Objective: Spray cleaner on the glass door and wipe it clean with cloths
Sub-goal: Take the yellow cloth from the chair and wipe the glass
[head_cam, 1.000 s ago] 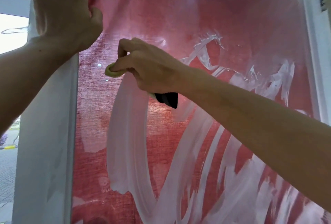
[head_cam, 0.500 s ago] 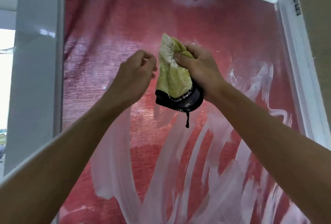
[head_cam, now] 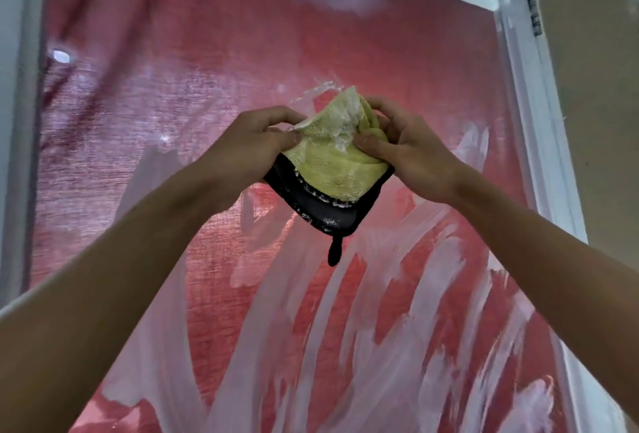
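1. We hold the cloth up in front of the glass, off its surface, about mid-pane. It is yellow-green with a black edge and a short black loop hanging from its lowest corner, and white foam clings to its upper fold.
2. Our left hand pinches the cloth's left edge between thumb and curled fingers. Our right hand pinches the right side, thumb pressed on the front face, fingers curled behind. Both grips are closed on the cloth; neither hand touches the glass.
3. The step in hand looks like refolding or turning the cloth to find a cleaner face, a pause within the wiping.
4. The glass itself is far from done, we judge: broad white foam streaks sweep across the lower half and right side, while the upper part looks mostly free of foam, with a thin smear near the top.
5. A white frame runs down the right edge of the pane.
6. Next we would need one hand to take the cloth flat, press it to the glass and work down through the streaks, probably from where the foam begins just beside the cloth.
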`<action>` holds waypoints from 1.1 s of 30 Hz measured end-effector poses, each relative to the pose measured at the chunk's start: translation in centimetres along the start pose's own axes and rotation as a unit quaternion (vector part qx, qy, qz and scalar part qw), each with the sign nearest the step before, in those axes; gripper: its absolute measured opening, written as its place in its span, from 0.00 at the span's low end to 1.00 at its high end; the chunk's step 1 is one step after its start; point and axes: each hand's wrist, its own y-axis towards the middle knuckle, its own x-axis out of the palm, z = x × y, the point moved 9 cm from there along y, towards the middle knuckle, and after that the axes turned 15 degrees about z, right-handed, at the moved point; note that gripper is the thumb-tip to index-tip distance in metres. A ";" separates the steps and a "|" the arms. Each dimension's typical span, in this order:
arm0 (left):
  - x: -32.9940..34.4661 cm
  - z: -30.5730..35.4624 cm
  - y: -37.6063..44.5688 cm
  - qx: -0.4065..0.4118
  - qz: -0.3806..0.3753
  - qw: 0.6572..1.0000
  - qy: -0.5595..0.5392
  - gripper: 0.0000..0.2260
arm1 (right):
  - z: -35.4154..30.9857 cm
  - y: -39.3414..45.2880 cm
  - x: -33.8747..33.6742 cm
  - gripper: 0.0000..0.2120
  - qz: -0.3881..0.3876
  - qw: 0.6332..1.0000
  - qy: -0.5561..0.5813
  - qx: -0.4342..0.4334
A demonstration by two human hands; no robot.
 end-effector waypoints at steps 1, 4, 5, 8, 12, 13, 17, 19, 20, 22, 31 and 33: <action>0.1 -0.2 0.0 -0.010 -0.006 1.000 -0.011 0.11 | 0.1 -0.1 -0.2 0.16 -0.012 1.000 0.013 -0.002; 0.8 0.0 -0.1 -0.023 -0.034 0.998 -0.045 0.14 | 0.5 -0.3 -0.7 0.16 -0.051 0.998 0.047 0.009; 1.0 0.2 -0.2 -0.021 -0.042 0.998 -0.050 0.14 | 0.4 -0.5 -0.7 0.19 -0.069 0.995 0.064 0.022; 1.5 0.9 0.0 0.000 -0.044 0.998 -0.040 0.15 | 0.2 -1.0 -0.7 0.20 -0.107 0.986 0.116 0.054; 2.5 2.4 -0.1 0.027 -0.039 0.998 -0.035 0.17 | 0.9 -0.5 -1.6 0.12 -0.028 0.995 0.029 0.087; 2.8 2.7 -0.1 0.032 -0.038 0.998 -0.028 0.17 | 0.9 -0.4 -1.8 0.13 -0.009 0.997 -0.023 0.078; 3.8 3.2 0.0 0.045 -0.013 0.999 0.001 0.11 | -0.1 -0.1 -3.7 0.18 0.069 0.992 -0.098 0.046; 4.0 3.6 -0.1 0.067 0.015 0.998 -0.006 0.04 | -0.5 0.1 -5.2 0.22 0.128 0.987 -0.087 0.038; 4.0 3.9 -0.2 0.080 0.035 0.996 -0.016 0.02 | -0.4 0.1 -5.8 0.26 0.163 0.983 -0.075 0.042; 4.0 4.3 0.1 0.092 0.071 0.992 -0.052 0.06 | 0.6 0.0 -6.2 0.30 0.221 0.972 -0.028 0.080; 5.9 5.7 1.5 0.061 0.133 0.972 -0.183 0.10 | 2.2 -0.3 -5.2 0.18 0.235 0.916 0.267 0.185; 7.1 6.5 1.3 0.090 0.120 0.977 -0.152 0.09 | 3.1 0.2 -6.0 0.17 0.293 0.858 0.369 0.205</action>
